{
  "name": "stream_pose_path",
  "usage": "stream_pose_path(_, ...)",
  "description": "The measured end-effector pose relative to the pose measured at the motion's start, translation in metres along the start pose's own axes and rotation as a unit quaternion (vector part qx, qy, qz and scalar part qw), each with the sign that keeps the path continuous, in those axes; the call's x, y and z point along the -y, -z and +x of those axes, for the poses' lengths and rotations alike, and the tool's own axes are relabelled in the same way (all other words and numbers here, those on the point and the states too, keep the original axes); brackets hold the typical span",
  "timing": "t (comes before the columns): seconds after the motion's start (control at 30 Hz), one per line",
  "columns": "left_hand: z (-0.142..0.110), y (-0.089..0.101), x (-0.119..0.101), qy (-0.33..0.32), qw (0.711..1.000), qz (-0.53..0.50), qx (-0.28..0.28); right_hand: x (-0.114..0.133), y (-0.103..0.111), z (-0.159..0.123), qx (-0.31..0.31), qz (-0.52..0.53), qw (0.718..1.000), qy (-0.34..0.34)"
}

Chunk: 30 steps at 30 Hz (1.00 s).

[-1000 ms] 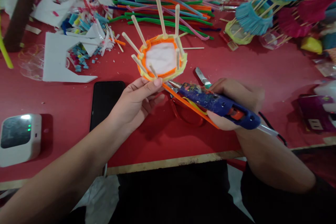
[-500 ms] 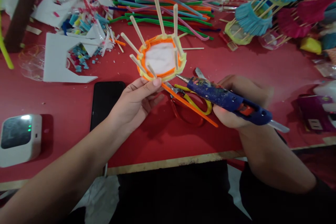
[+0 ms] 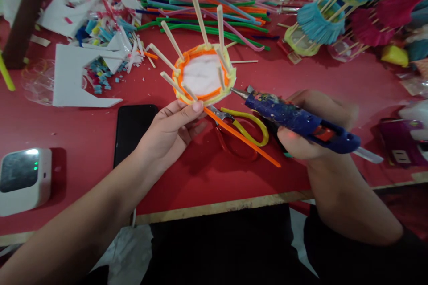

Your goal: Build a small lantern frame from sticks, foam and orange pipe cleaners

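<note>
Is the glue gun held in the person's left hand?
No, the right hand holds the glue gun, while the left hand grips the white base.

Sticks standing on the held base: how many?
8 wooden sticks on the yellow-and-orange base: two at the far edge, three on the left, two on the right, one near the left hand. Any underneath would be hidden.

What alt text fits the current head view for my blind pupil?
A person's left hand holds a yellow-and-orange frame ringed with wooden sticks; the right hand aims a blue glue gun at its rim. Scissors lie on the red table.
</note>
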<state>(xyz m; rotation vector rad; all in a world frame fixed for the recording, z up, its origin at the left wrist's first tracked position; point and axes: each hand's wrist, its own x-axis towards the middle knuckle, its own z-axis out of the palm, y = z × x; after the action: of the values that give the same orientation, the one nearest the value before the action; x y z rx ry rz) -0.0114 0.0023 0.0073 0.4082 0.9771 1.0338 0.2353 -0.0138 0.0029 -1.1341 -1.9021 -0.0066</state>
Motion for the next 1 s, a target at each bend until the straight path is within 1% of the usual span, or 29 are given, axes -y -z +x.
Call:
stream_pose_path(0.1, 0.000, 0.000, 0.000, 0.003, 1.000, 0.002, 0.001, -0.005, 0.002, 0.000, -0.010, -0.038, 0.999, 0.014)
stream_pose_path(0.17, 0.000, 0.000, -0.001, 0.007, 1.000, -0.002, 0.001, -0.016, 0.005, 0.000, -0.009, -0.090, 0.996, 0.020)
stream_pose_path(0.2, 0.000, 0.001, -0.001, 0.007, 1.000, -0.005, 0.003, -0.023, 0.008, 0.000, -0.005, -0.119, 0.993, 0.011)
stream_pose_path(0.27, 0.001, 0.002, 0.000, 0.005, 1.000, -0.012, 0.007, -0.042, 0.015, 0.001, 0.017, -0.171, 0.984, -0.033)
stream_pose_path(0.33, 0.002, 0.003, 0.001, 0.002, 1.000, -0.018, 0.010, -0.065, 0.024, 0.000, 0.067, -0.212, 0.970, -0.099)
stream_pose_path(0.43, 0.003, 0.004, 0.002, -0.002, 0.999, -0.028, 0.016, -0.099, 0.035, -0.006, 0.134, -0.266, 0.932, -0.206)
stream_pose_path(0.47, 0.003, 0.004, 0.002, -0.002, 0.999, -0.030, 0.016, -0.107, 0.038, -0.009, 0.158, -0.282, 0.918, -0.229)
stream_pose_path(0.53, 0.003, 0.004, 0.001, 0.000, 0.999, -0.033, 0.011, -0.114, 0.039, -0.014, 0.190, -0.314, 0.896, -0.248)
stream_pose_path(0.57, 0.003, 0.004, 0.001, 0.001, 0.999, -0.034, 0.007, -0.112, 0.037, -0.015, 0.183, -0.332, 0.891, -0.249)
stream_pose_path(0.6, 0.002, 0.003, 0.001, -0.002, 0.999, -0.035, 0.002, -0.105, 0.034, -0.014, 0.154, -0.348, 0.891, -0.246)
stream_pose_path(0.63, 0.002, 0.003, 0.001, -0.006, 0.999, -0.034, -0.002, -0.094, 0.030, -0.012, 0.113, -0.356, 0.897, -0.237)
stream_pose_path(0.67, 0.002, 0.003, 0.001, -0.011, 0.999, -0.032, -0.007, -0.080, 0.025, -0.009, 0.057, -0.352, 0.906, -0.228)
stream_pose_path(0.7, 0.001, 0.002, 0.001, -0.017, 0.999, -0.027, -0.011, -0.062, 0.019, -0.005, 0.006, -0.327, 0.921, -0.211)
stream_pose_path(0.73, 0.001, 0.002, 0.002, -0.021, 0.999, -0.022, -0.013, -0.043, 0.012, -0.001, -0.007, -0.267, 0.947, -0.181)
stream_pose_path(0.77, 0.001, 0.002, 0.002, -0.024, 0.999, -0.016, -0.014, -0.024, 0.005, 0.003, -0.017, -0.179, 0.971, -0.158)
stream_pose_path(0.8, 0.001, 0.003, 0.003, -0.025, 1.000, -0.011, -0.013, -0.006, -0.002, 0.005, 0.020, -0.065, 0.986, -0.155)
stream_pose_path(0.83, 0.001, 0.003, 0.004, -0.025, 1.000, -0.006, -0.011, 0.009, -0.008, 0.006, 0.086, 0.036, 0.984, -0.152)
stream_pose_path(0.87, 0.002, 0.003, 0.004, -0.026, 1.000, -0.004, -0.009, 0.021, -0.014, 0.006, 0.127, 0.081, 0.980, -0.126)
stream_pose_path(0.93, 0.002, 0.004, 0.005, -0.030, 1.000, 0.002, -0.002, 0.035, -0.020, 0.005, 0.172, 0.097, 0.979, -0.058)
stream_pose_path(1.0, 0.003, 0.003, 0.005, -0.037, 0.999, 0.007, 0.002, 0.037, -0.022, 0.004, 0.172, 0.060, 0.983, 0.012)
